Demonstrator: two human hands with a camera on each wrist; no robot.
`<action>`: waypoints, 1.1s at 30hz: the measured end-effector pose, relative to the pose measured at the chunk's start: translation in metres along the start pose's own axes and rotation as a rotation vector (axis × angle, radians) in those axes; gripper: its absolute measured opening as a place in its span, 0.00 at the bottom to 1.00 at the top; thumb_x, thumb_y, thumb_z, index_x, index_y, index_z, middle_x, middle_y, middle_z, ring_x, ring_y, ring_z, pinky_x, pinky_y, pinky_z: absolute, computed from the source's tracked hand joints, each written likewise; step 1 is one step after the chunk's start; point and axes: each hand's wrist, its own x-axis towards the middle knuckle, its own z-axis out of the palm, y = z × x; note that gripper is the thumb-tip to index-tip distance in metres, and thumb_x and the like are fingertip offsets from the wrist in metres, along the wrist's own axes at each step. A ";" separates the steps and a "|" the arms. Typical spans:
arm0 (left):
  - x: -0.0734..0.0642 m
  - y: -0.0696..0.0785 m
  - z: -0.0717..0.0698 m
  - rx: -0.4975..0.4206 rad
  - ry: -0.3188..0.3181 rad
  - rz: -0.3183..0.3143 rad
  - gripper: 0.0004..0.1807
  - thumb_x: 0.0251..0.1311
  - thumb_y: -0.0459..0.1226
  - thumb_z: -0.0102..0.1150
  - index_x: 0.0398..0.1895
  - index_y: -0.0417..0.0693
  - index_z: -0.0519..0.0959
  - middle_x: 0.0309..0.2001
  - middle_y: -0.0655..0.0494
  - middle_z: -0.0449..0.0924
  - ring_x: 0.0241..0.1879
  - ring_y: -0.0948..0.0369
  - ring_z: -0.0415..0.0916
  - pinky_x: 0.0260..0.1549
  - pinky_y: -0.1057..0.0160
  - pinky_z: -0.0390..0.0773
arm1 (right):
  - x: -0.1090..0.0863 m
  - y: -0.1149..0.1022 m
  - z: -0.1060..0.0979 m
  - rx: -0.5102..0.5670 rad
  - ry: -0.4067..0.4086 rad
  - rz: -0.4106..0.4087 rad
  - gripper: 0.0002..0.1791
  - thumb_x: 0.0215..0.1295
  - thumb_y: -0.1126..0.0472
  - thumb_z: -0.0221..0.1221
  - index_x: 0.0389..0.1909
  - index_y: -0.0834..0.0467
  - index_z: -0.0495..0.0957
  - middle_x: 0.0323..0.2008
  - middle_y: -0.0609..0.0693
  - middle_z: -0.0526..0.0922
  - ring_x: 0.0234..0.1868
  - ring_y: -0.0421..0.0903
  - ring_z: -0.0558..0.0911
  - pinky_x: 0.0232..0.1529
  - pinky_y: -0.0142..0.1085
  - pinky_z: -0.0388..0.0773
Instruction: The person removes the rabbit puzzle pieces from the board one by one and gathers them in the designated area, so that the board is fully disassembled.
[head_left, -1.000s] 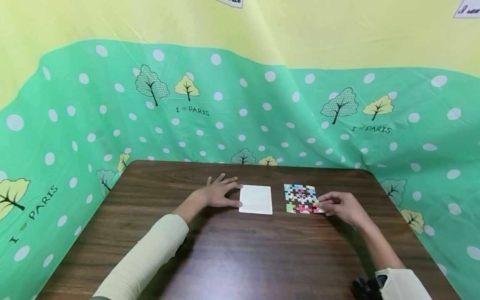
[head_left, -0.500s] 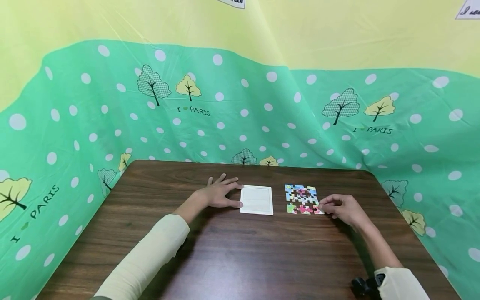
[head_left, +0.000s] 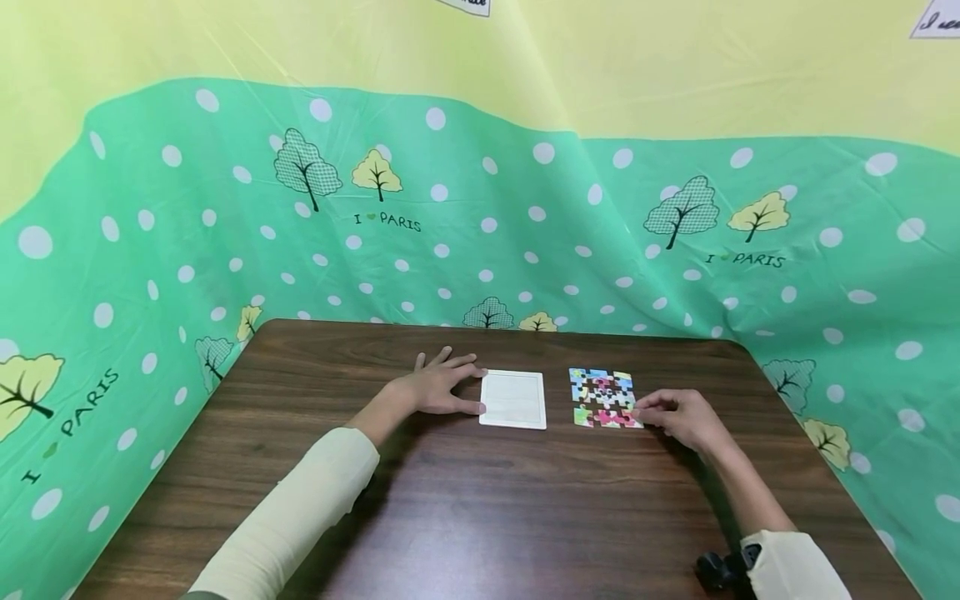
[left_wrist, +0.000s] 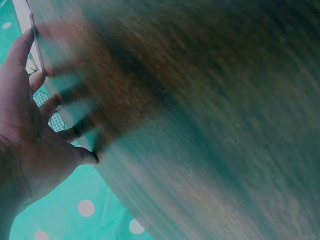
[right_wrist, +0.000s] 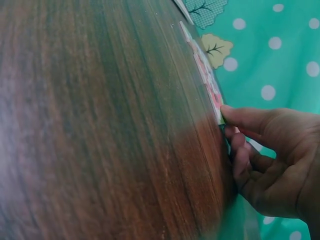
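A small jigsaw puzzle (head_left: 602, 398) with a colourful picture lies flat on the brown table, its bottom row slightly apart from the rows above. My right hand (head_left: 684, 417) pinches the pink puzzle piece (head_left: 632, 419) at the lower right corner between thumb and fingers. The right wrist view shows the thumb (right_wrist: 242, 116) at the puzzle's edge and the other fingers curled below it. Left of the puzzle lies a white square frame (head_left: 513, 400). My left hand (head_left: 438, 390) has its fingers spread, with thumb and index fingertip touching the frame's left edge.
The wood-grain table (head_left: 465, 500) ends a little behind the frame and the puzzle. A green and yellow printed cloth (head_left: 480, 192) hangs around its back and sides. A black device (head_left: 723, 571) sits at the right wrist.
My right hand has shifted slightly left with the corner piece, which now sits closer against the bottom row. The left hand and the white frame stay in place.
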 end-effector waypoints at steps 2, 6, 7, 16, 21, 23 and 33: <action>0.000 -0.001 0.000 -0.003 -0.001 -0.001 0.43 0.74 0.73 0.58 0.89 0.78 0.65 0.95 0.64 0.47 0.95 0.42 0.30 0.87 0.23 0.31 | 0.000 0.000 0.000 -0.002 0.002 0.000 0.12 0.80 0.58 0.70 0.51 0.63 0.93 0.45 0.57 0.92 0.38 0.49 0.79 0.33 0.37 0.78; 0.001 -0.001 0.000 -0.002 -0.001 0.002 0.44 0.74 0.74 0.58 0.89 0.78 0.65 0.95 0.64 0.47 0.95 0.42 0.30 0.88 0.23 0.31 | 0.001 -0.001 0.001 0.000 0.006 0.001 0.11 0.80 0.59 0.71 0.50 0.63 0.93 0.46 0.57 0.93 0.41 0.49 0.78 0.35 0.35 0.76; 0.001 -0.001 0.001 0.000 0.000 0.002 0.44 0.73 0.74 0.58 0.89 0.78 0.65 0.95 0.64 0.47 0.95 0.42 0.30 0.88 0.23 0.31 | 0.001 -0.001 0.002 0.003 0.006 0.001 0.10 0.80 0.59 0.71 0.50 0.63 0.93 0.46 0.57 0.93 0.41 0.49 0.78 0.35 0.35 0.76; -0.001 0.001 0.000 0.006 0.011 0.010 0.42 0.74 0.72 0.60 0.88 0.77 0.66 0.95 0.63 0.49 0.95 0.41 0.32 0.87 0.22 0.34 | -0.001 0.001 0.002 0.021 0.000 -0.022 0.09 0.79 0.60 0.71 0.49 0.62 0.93 0.44 0.54 0.94 0.41 0.47 0.80 0.36 0.34 0.77; -0.002 0.002 -0.001 0.003 0.011 0.012 0.43 0.74 0.72 0.60 0.88 0.76 0.66 0.95 0.63 0.49 0.95 0.41 0.31 0.87 0.22 0.34 | -0.002 0.001 0.002 0.021 0.009 -0.023 0.09 0.79 0.60 0.71 0.49 0.63 0.93 0.45 0.55 0.94 0.41 0.47 0.81 0.36 0.34 0.78; -0.001 0.002 -0.002 0.004 0.008 0.014 0.43 0.75 0.72 0.60 0.88 0.76 0.66 0.95 0.62 0.48 0.95 0.40 0.31 0.87 0.22 0.33 | -0.002 0.001 0.002 0.023 0.008 -0.024 0.09 0.79 0.60 0.71 0.49 0.63 0.93 0.45 0.56 0.94 0.41 0.47 0.81 0.36 0.34 0.78; -0.002 0.003 -0.003 0.015 -0.013 0.015 0.43 0.75 0.71 0.59 0.89 0.76 0.63 0.95 0.60 0.47 0.95 0.39 0.31 0.87 0.22 0.35 | -0.006 0.001 0.000 0.061 0.003 -0.006 0.13 0.80 0.57 0.71 0.52 0.63 0.92 0.44 0.53 0.94 0.35 0.46 0.79 0.32 0.37 0.78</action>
